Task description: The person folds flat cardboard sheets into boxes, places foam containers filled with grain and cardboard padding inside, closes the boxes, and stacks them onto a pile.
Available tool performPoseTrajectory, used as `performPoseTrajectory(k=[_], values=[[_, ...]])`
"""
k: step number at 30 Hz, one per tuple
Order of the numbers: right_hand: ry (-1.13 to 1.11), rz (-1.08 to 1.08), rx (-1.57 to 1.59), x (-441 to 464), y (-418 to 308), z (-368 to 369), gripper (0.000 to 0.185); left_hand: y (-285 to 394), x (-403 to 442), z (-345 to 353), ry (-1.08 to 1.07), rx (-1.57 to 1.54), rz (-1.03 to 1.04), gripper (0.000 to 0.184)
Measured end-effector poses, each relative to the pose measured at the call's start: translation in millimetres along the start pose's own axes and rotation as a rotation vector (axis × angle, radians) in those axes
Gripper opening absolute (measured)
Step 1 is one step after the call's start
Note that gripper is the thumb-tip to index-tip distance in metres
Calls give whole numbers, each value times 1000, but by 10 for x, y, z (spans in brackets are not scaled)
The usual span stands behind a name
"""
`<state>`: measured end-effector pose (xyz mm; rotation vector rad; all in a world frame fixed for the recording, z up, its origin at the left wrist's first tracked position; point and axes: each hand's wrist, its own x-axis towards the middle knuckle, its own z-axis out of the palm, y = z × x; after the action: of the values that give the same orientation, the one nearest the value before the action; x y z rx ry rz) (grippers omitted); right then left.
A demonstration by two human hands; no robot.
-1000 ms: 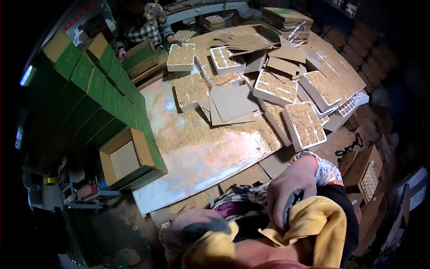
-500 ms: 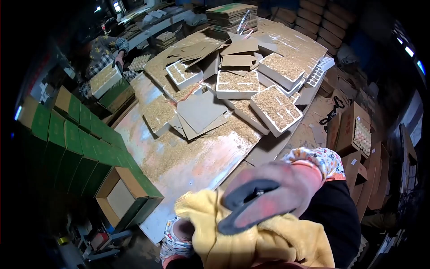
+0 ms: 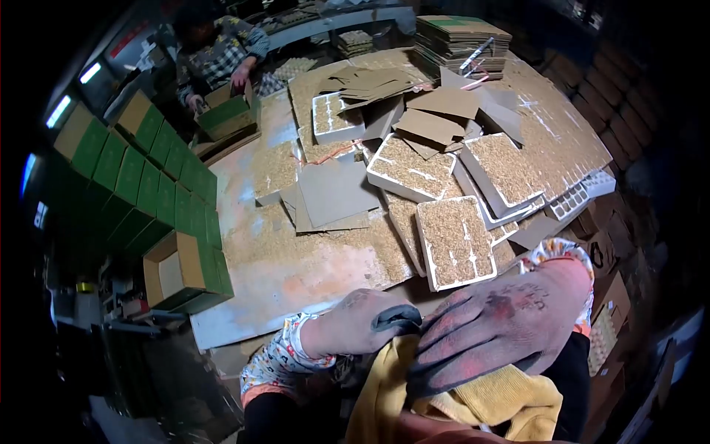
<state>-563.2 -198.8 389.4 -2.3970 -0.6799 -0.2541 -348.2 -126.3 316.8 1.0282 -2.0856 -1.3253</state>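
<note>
A yellow cloth (image 3: 495,403) hangs in folds close to the camera at the bottom of the view. My left hand (image 3: 362,322), in a worn pinkish glove with dark fingertips, pinches the cloth's upper edge. Over the cloth lies my right hand (image 3: 503,329), gloved the same way, its fingers bent down against the fabric and touching the left fingertips. Its thumb is hidden. Just beyond the hands, a white foam tray (image 3: 455,240) filled with sawdust-like material sits at the table's near edge.
A sawdust-strewn table (image 3: 296,274) holds more filled trays, loose cardboard sheets (image 3: 340,194) and a stack of flattened boxes (image 3: 462,44). Green cartons (image 3: 140,177) line the left, with an open box (image 3: 174,274) nearest. Across the table, a person (image 3: 222,59) handles a green box (image 3: 225,111).
Both hands have come together at the cloth's upper edge, and the left hand now shows clearly. My view has turned left. The other person's tray is no longer visible in their hands.
</note>
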Motion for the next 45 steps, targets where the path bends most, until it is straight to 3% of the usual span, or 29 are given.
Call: performPoseTrajectory(k=[2, 3, 4, 6, 9, 11, 12, 13, 14, 15, 16, 17, 18, 20, 24, 26, 29, 32, 33, 37, 40, 43, 45], values=[[-56, 88, 323, -66, -54, 94, 66, 110, 131, 19, -11, -39, -57, 19], [-301, 74, 338, -103, 44, 331, 60, 167, 186, 30, -31, -35, -73, 19], [-304, 235, 451, -244, 65, 398, 55, 201, 229, 56, -68, -33, -88, 19], [-334, 298, 346, -304, -8, 165, 53, 167, 329, 113, -20, 99, 42, 19], [72, 257, 147, -470, -93, -68, 63, -35, 435, 74, -270, 148, 201, 22], [354, 302, 406, -827, -68, 83, 69, -16, 456, 106, -378, -65, 301, 18], [432, 516, 453, -1080, -22, 145, 71, -31, 449, 98, -407, -159, 340, 15], [523, 725, 516, -1328, 15, 205, 74, -128, 417, 73, -342, -209, 431, 29], [525, 1069, 211, -1631, 20, 264, 78, -219, 381, 47, -275, -251, 523, 42], [459, 1422, -23, -1931, 21, 323, 82, -260, 428, -26, -236, -317, 476, 42], [168, 1771, -552, -2207, 68, 522, 82, -283, 529, -30, -141, -449, 342, 42], [-2, 1979, -714, -2426, 125, 581, 79, -304, 629, -33, -33, -594, 221, 41], [243, 1956, -543, -2805, 187, 713, 78, -323, 781, -1, 136, -800, 14, 40], [698, 1821, -203, -3719, 317, 871, 77, -388, 1278, 127, 413, -607, -218, 37], [1073, 1619, 29, -4973, 862, 422, 71, -716, 2248, 344, 402, -508, -321, 37], [992, 1580, -29, -5587, 1308, 15, 69, -757, 2866, 322, 422, -284, -399, 37], [812, 1514, 24, -6112, 1967, -706, 66, -962, 3790, 112, 618, -414, -476, 36], [706, 1364, 104, -6457, 2500, -1427, 64, -972, 4767, -356, 721, -218, -415, 38], [767, 1238, 18, -6651, 2745, -1561, 54, -990, 5102, -522, 747, -245, -406, 40], [1006, 1211, 312, -7259, 3575, -2404, 36, -1376, 6408, -1283, 878, -12, -479, 53], [1484, 1139, 453, -7870, 4505, -3036, 41, -1843, 7335, -1868, 901, 117, -559, 72], [1741, 1082, 405, -8700, 5666, -3656, 47, -2481, 8069, -2330, 1050, 309, -540, 85], [1822, 1047, 237, -8890, 6178, -4021, 53, -2985, 8466, -2623, 1134, 273, -415, 80]])
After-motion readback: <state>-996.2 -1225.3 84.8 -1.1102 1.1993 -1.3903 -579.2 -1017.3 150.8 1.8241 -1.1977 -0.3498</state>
